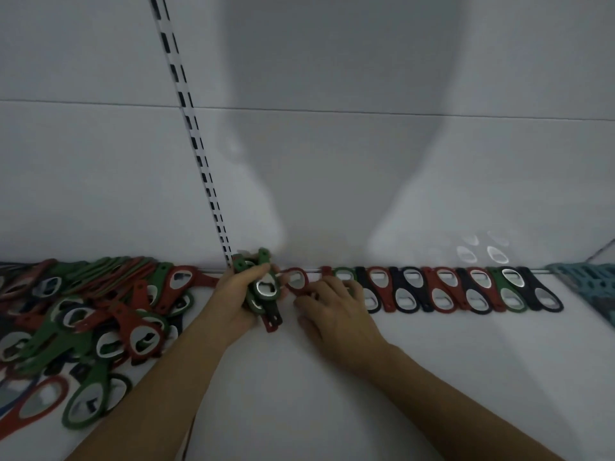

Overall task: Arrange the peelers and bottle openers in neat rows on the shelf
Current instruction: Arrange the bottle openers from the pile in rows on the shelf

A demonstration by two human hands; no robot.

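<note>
My left hand [234,294] grips a small stack of bottle openers [263,291] in green, red and black, held upright near the back of the white shelf [332,377]. My right hand [329,307] pinches a red bottle opener [297,280] at the left end of a neat row of openers [466,289] that runs to the right along the back wall. A loose pile of red, green and black openers [83,321] covers the shelf's left side.
A slotted white upright [196,144] runs down the back panel just behind my left hand. A teal plastic basket [592,284] sits at the far right end of the shelf. The white shelf surface stretches in front of the row.
</note>
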